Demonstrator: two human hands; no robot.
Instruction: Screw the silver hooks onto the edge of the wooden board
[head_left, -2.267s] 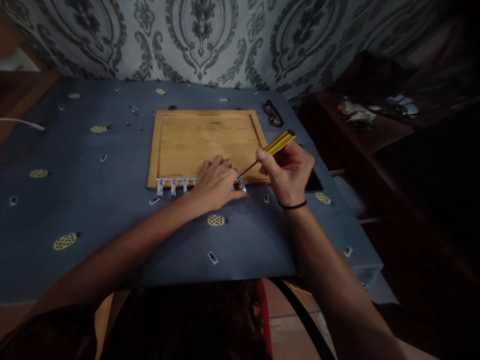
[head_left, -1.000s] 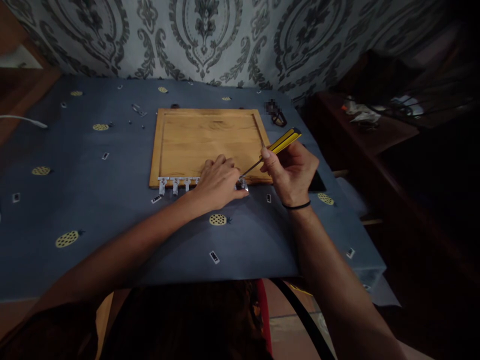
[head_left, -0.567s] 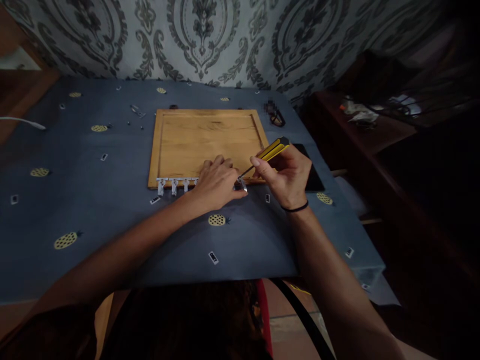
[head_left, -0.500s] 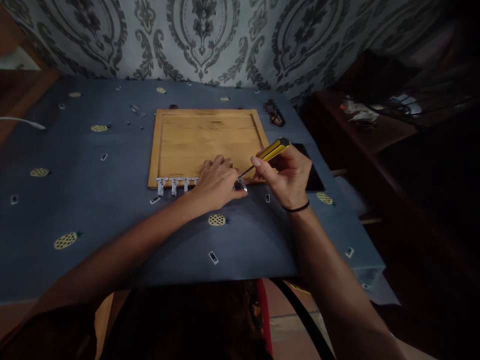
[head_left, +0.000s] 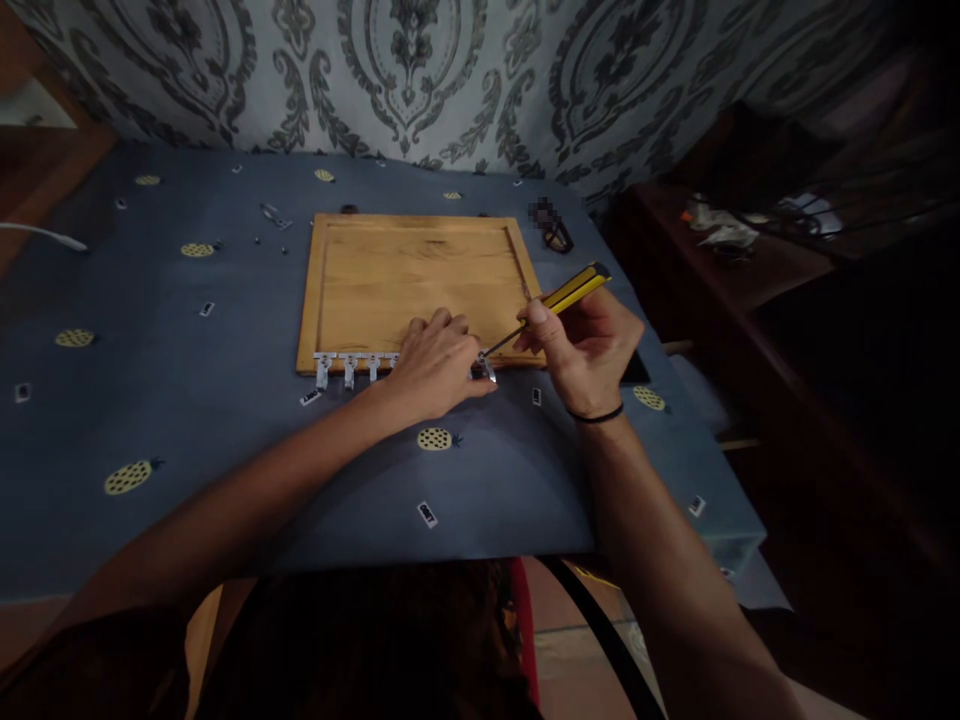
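My right hand (head_left: pixel 596 350) grips a yellow and black screwdriver (head_left: pixel 574 289). It slants down to the left, its tip at a small silver metal clip (head_left: pixel 487 374) on the near edge of a framed wooden board (head_left: pixel 420 265). My left hand (head_left: pixel 439 365) is closed over that edge, its thumb and fingers holding the clip; part of the clip is hidden. Left of this hand, several similar silver clips (head_left: pixel 349 370) sit in a row along the same edge.
Behind the board's left side lie a loose metal piece (head_left: pixel 275 216) and small bits that look like screws (head_left: pixel 283 250). A dark object (head_left: pixel 556 237) rests beyond the right corner. A black flat object (head_left: pixel 637 369) shows beside my right hand. A white cable (head_left: pixel 45 235) enters from the left.
My right hand has shifted right and slightly down with the screwdriver, which now slants lower; its tip stays at the clip. My left hand has barely moved. The view has shifted slightly.
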